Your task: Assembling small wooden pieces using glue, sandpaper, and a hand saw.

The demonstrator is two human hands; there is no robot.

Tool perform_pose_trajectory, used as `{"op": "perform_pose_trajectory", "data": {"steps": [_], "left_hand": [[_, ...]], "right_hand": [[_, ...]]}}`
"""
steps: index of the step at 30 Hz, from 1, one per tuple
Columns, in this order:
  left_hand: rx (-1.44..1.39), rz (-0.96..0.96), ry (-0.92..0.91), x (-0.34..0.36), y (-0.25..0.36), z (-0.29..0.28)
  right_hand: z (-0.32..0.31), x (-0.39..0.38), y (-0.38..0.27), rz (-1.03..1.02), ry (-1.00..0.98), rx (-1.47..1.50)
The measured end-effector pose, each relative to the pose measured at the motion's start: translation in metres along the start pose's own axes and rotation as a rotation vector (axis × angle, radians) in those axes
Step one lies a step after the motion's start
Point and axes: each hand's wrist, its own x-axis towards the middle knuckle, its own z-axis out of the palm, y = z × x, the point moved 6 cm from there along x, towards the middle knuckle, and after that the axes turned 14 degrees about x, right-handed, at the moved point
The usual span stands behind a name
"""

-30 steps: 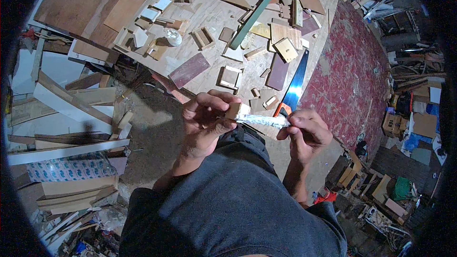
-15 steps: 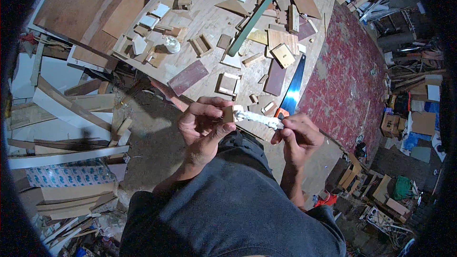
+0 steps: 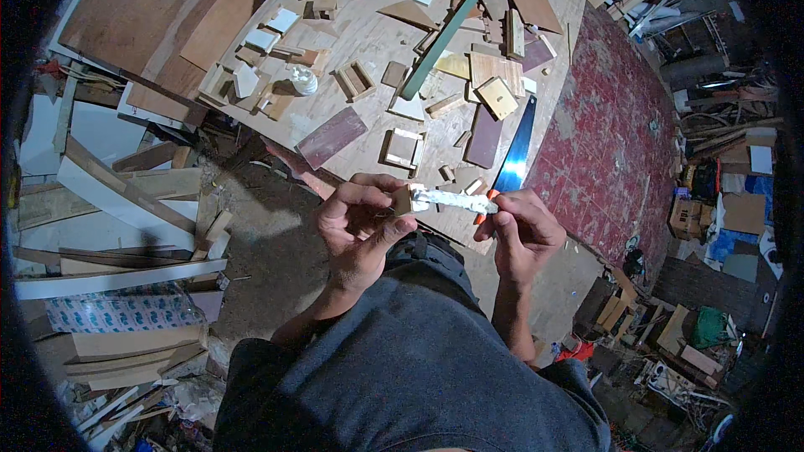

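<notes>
Between thumb and fingers, my left hand grips a small pale wooden block. My right hand pinches the right end of a short stick coated in a white paste that looks like glue. The stick's left end meets the block's right side; whether it goes into the block I cannot tell. Both pieces are held in front of my body, over the table's near edge. Just behind my right fingers lies a handsaw with a shiny blade and an orange handle, partly hidden by that hand.
Wood offcuts cover the plywood table, among them a green strip, a small wooden frame and a dark reddish board. A round container of white paste stands at the left. Scrap boards are piled left of me.
The right end of the coated stick has risen, so it lies more level. My right hand has shifted slightly left and up; my left hand has barely moved.
</notes>
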Motion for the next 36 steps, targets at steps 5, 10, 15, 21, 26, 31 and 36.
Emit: {"op": "perform_pose_trajectory", "data": {"steps": [5, 10, 15, 21, 26, 31, 36], "left_hand": [[-0.080, -0.056, -0.004, -0.003, 0.000, -0.001], [-0.063, -0.055, -0.035, -0.008, -0.001, 0.000], [-0.090, -0.048, 0.004, -0.014, 0.001, -0.002], [-0.082, -0.069, -0.015, -0.020, 0.003, -0.002], [-0.085, -0.091, -0.068, -0.022, 0.005, 0.001], [-0.166, -0.152, -0.064, -0.028, 0.006, 0.001], [-0.205, -0.187, -0.074, -0.034, 0.006, -0.002]], "right_hand": [[0.000, -0.003, -0.009, -0.219, -0.066, -0.209], [0.002, -0.011, -0.017, -0.215, 0.043, -0.185], [0.017, -0.013, -0.032, -0.245, -0.127, -0.225], [0.001, -0.026, -0.026, -0.152, -0.056, -0.111], [-0.007, -0.032, -0.021, -0.144, 0.061, -0.037], [-0.004, -0.032, -0.020, -0.225, -0.011, -0.138], [-0.004, -0.038, -0.024, -0.289, 0.010, -0.181]]}}
